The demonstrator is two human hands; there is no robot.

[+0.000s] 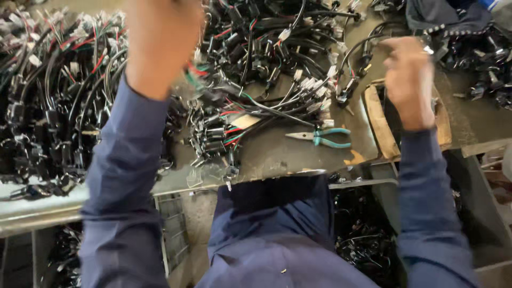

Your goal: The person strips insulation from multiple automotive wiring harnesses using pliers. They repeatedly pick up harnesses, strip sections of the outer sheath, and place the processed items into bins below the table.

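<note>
Nearest the camera, the person's blue sleeves rise from the lap toward the desk (277,154), a worn grey surface whose near edge runs across the middle of the view; below it, on the right, a bin of more black cabling shows dimly. On the bare patch of desk between the arms lie teal-handled pliers (320,137), untouched and apart from both hands. Just left of them sits a small bundle of black wire harnesses (216,136) with red and green leads, near the desk's edge. Farther up, the right hand (408,80) is closed, fingers curled on a black cable (357,45) that arcs away to the left toward the heap; what exactly it pinches at the tip is too blurred to tell. The left hand (160,42) is raised close to the lens and smeared by motion, so I cannot tell whether it grips anything, though coloured wires show just beside it. Beyond both, large tangled piles of harnesses (48,90) with white connectors cover the far left and far middle. Judging by this, one cable is in hand and by far most of the stock lies unsorted.
</note>
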